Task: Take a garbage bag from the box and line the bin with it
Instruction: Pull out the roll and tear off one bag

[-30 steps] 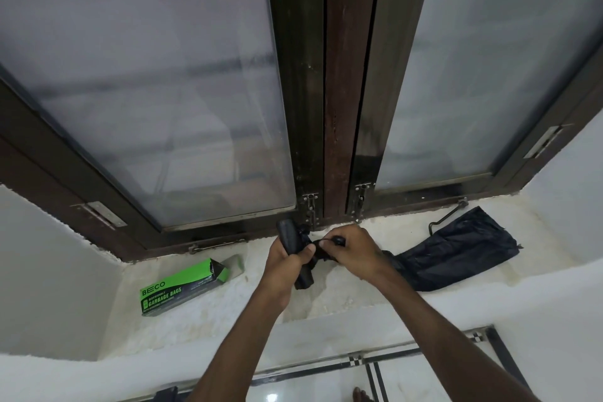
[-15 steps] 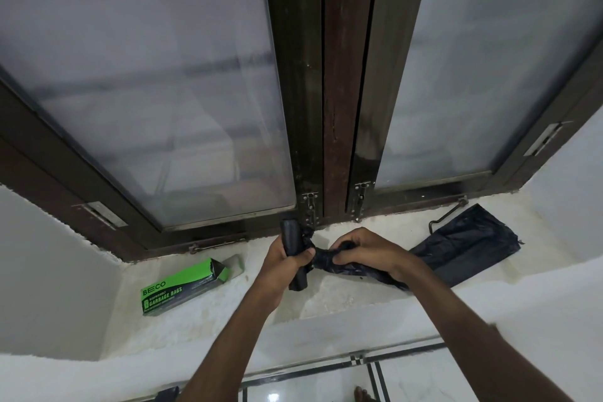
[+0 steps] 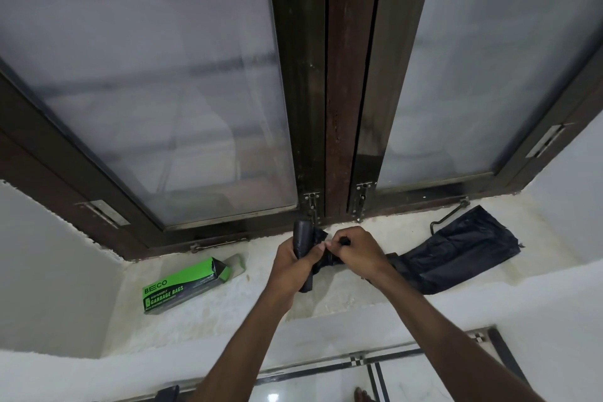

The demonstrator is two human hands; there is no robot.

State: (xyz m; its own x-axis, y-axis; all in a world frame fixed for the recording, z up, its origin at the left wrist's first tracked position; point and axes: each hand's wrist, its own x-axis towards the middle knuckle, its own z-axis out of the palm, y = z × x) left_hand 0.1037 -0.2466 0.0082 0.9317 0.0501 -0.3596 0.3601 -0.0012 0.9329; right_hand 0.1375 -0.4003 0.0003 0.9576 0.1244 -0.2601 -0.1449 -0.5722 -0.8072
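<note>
Over the window sill (image 3: 202,310), right in front of the dark wooden window frame (image 3: 329,108), the roll of black garbage bags (image 3: 301,232) is held upright in the left hand (image 3: 292,266), fingers curled tight around it. The right hand (image 3: 357,253) is pinching the loose end of the bag (image 3: 326,263) just beside the roll, thumb and fingers closed on the plastic. Looks to me like the step is tearing one bag off at the perforation, so I'd keep the roll locked so it can't spin, get the pinch close to the perforated line and pull sideways with a quick snap, not a slow drag, or the thin film just stretches and rips crooked. Off to the left the green garbage bag box (image 3: 182,290) lies on its side on the sill with its end flap open, well apart from the hands. On the right of the sill another crumpled black bag (image 3: 463,248) lies flat, partly behind the right forearm. No bin anywhere in view yet, only a bit of tiled floor (image 3: 326,385) below.
</note>
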